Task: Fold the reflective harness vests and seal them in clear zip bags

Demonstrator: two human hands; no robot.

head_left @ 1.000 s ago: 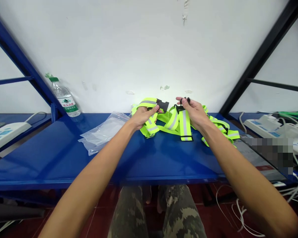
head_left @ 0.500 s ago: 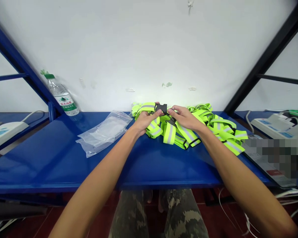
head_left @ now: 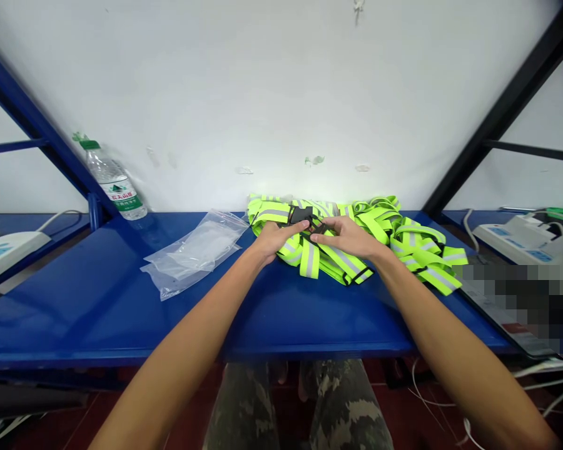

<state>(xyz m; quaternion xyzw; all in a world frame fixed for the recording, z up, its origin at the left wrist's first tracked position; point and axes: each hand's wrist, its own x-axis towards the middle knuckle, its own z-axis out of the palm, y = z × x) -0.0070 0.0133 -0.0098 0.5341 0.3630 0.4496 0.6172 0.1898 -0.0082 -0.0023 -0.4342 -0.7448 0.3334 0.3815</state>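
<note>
Head view: we record that the left hand [head_left: 276, 240] and right hand [head_left: 351, 237], well apart a second ago, are now together over the fluorescent webbing [head_left: 309, 257], and slightly lower than half a second ago. The black buckle half [head_left: 300, 215] at the left and the second black fitting [head_left: 318, 229] at the right now lie close together. We judge that the fastening work has reached the joining of these parts; whether they are engaged we cannot tell, as the fingers obscure the meeting point.

The webbing lies at the rear of the surface [head_left: 272, 315], between the clear plastic bags [head_left: 197, 250] and a further heap of straps [head_left: 426, 253]; its loose ends hang forward of the hands.

As to pose, both forearms [head_left: 199, 325] reach forward and converge. We find the left fingers closed around the buckle half, thumb on top. The right fingers are nearly closed, thumb and forefinger pinching the second fitting; the remaining fingers are partly hidden.
</note>
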